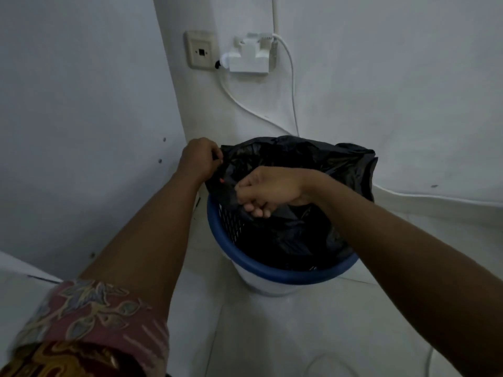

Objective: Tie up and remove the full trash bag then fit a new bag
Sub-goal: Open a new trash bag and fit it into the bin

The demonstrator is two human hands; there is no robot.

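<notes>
White wall rises behind our blue-rimmed bin, upright on the floor, mouth facing up. Its black trash bag bulges upward, our left hand pinching the far-left edge and our right hand clutching a nearer fold. White cables hang from a wall adapter behind.

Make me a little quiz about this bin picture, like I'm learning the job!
1. True or false: the black trash bag is already out of the blue-rimmed bin.
2. Look at the left hand and the right hand. Which grips the bag's edge? A) left only B) right only C) both
3. Fill in: the cables on the wall are ____.
Key: 1 false; 2 C; 3 white.
</notes>
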